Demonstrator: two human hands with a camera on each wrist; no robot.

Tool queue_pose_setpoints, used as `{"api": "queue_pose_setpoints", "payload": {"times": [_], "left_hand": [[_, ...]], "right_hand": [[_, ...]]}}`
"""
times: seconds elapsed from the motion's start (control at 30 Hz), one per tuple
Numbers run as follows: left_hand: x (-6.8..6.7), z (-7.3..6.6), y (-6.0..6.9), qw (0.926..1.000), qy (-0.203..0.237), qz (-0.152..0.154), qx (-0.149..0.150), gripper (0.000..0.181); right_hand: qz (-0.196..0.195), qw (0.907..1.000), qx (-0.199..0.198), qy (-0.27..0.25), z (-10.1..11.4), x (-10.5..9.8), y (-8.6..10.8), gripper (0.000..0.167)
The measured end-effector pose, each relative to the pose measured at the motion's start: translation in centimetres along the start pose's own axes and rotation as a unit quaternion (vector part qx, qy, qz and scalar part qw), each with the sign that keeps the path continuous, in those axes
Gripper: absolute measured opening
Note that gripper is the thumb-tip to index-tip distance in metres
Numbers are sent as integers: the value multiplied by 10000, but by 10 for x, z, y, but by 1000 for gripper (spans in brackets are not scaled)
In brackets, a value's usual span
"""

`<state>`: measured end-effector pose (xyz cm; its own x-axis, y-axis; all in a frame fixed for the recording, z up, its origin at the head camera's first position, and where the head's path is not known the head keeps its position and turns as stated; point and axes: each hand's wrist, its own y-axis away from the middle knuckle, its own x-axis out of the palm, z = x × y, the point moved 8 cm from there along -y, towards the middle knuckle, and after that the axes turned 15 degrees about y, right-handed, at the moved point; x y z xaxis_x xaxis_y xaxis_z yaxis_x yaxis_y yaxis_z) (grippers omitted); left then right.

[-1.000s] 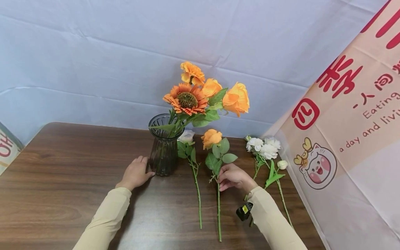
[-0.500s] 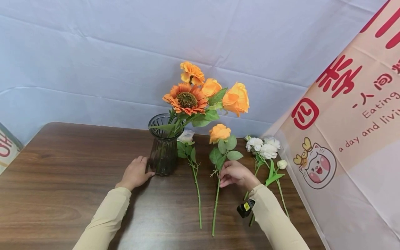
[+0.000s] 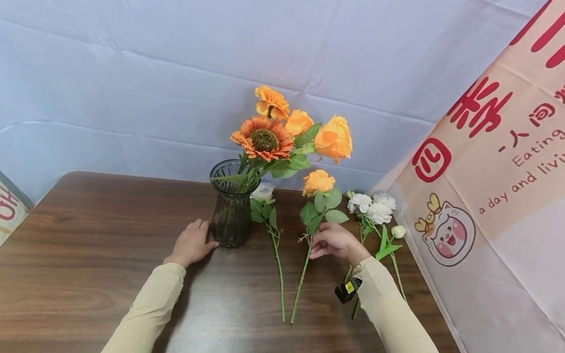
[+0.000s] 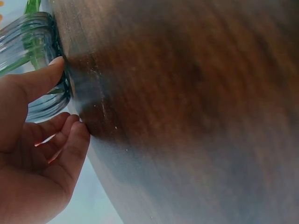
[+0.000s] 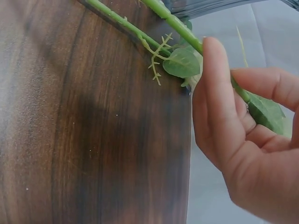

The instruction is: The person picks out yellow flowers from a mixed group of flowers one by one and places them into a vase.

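My left hand (image 3: 191, 243) rests on the table against the lower left side of a dark glass vase (image 3: 231, 220). In the left wrist view its thumb touches the glass (image 4: 28, 65), and the relaxed fingers lie beside the base. An orange sunflower (image 3: 263, 139) and several other orange flowers lean to the right out of the vase. To the right, my right hand (image 3: 336, 242) pinches the green stem of an orange rose (image 3: 319, 182) just under its leaves. In the right wrist view the stem (image 5: 180, 28) passes between thumb and fingers; the bloom is hidden there.
A white rose (image 3: 263, 192) with a long stem (image 3: 280, 279) lies between the vase and my right hand. White flowers (image 3: 378, 210) and a white tulip (image 3: 398, 232) lie at the table's right side. Pale cloth (image 3: 154, 88) hangs behind; a printed banner (image 3: 499, 162) stands right.
The orange rose's bloom has moved right and away from me, while its stem end has swung left, tilting the stem. My right hand has shifted slightly with it. My left hand stays at the vase.
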<state>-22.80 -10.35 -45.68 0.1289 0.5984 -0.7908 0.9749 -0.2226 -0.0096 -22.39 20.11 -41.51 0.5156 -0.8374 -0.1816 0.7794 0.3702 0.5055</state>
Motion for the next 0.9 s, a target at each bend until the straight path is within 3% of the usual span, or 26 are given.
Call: {"api": "queue_pose_setpoints", "payload": {"times": [0.23,0.57,0.9], "left_hand": [[-1,1,-1,10000,-4,-7,-17,62],[-1,2,-1,10000,-22,-59,10,61],[1,2,-1,10000,17,-25,-15,62]], "right_hand": [[-61,9996,-82,-262,5,-3,-2,17],[44,9989,-239,-412,14,-2,-4,1],[139,9973,-342,-633,18,-1,-2,6]]}}
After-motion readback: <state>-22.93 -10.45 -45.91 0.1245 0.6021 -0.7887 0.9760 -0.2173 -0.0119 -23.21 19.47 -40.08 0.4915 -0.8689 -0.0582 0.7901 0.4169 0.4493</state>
